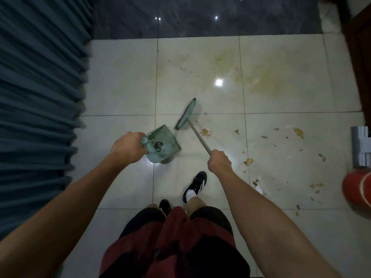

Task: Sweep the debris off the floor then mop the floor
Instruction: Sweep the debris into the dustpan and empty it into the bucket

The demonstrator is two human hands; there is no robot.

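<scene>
down low, left hand (128,147) grips the dustpan (163,144), right hand (219,162) grips the broom (185,114), debris (249,161) just right.

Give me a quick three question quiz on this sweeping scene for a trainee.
1. True or false: the left hand holds the dustpan.
2. What does the right hand hold? A) mop B) broom C) cloth
3. On which side of the broom does most debris lie?

Key: 1 true. 2 B. 3 The person's right.
</scene>
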